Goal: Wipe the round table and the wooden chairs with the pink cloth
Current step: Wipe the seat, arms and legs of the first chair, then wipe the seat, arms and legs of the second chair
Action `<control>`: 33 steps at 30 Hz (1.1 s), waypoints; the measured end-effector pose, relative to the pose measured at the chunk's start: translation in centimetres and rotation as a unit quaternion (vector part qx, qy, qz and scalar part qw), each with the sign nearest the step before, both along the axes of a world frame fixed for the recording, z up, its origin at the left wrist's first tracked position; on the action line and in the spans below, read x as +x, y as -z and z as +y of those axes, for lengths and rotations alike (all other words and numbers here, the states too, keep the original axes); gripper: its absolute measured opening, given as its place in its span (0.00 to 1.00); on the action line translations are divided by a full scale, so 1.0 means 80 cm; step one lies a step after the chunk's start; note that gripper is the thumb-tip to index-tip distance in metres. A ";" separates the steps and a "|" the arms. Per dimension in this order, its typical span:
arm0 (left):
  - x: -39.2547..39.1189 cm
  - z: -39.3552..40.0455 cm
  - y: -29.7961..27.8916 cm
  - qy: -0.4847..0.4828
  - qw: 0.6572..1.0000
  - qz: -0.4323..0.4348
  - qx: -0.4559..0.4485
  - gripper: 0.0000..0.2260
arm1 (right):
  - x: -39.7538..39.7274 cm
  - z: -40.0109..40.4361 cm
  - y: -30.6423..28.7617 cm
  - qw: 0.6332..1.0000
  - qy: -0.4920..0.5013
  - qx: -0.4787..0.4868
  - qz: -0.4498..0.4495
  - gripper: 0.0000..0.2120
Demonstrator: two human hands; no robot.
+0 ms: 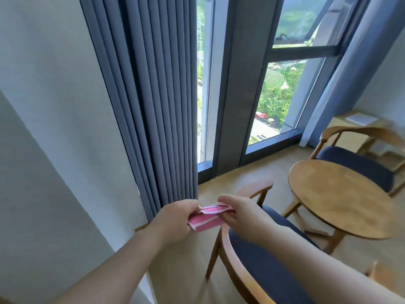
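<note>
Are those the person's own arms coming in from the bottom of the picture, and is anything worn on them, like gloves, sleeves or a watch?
Yes, two human arms. The left hand and right hand are bare: no gloves, and no rings or watch that I can see. Both forearms are uncovered right down to the picture's edge, so no sleeve shows. No cables or markings.

Both hands, left hand [175, 216], right hand [238, 212], pinching folded pink cloth [207, 220] above near wooden chair [263, 270], round table [337, 200] beside
</note>
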State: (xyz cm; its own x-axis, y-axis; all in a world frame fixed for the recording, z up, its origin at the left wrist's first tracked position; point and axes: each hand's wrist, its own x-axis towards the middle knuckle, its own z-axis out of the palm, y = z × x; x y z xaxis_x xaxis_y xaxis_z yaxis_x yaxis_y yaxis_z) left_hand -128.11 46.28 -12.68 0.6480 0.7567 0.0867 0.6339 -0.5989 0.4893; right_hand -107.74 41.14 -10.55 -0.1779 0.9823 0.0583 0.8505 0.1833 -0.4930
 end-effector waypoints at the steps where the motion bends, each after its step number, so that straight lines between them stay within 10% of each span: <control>1: 0.016 0.011 0.001 0.010 1.000 0.006 -0.003 0.06 | 0.014 0.008 0.002 1.000 0.001 -0.003 -0.004 0.08; 20: 0.271 0.283 -0.007 0.179 0.983 -0.007 -0.044 0.31 | 0.245 0.233 -0.011 0.991 0.130 0.017 0.039 0.07; 33: 0.480 0.430 0.015 0.542 0.837 0.008 -0.068 0.21 | 0.297 0.250 0.000 0.875 0.481 -0.055 0.034 0.08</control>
State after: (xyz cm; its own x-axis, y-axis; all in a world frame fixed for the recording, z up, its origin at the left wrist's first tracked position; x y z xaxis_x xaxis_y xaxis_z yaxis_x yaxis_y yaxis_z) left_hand -89.73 80.66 -13.90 0.9608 -0.2754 0.0317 -0.2394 -0.7665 0.5959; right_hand -83.95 61.15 -10.57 0.7334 0.6764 -0.0680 0.5533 -0.6520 -0.5184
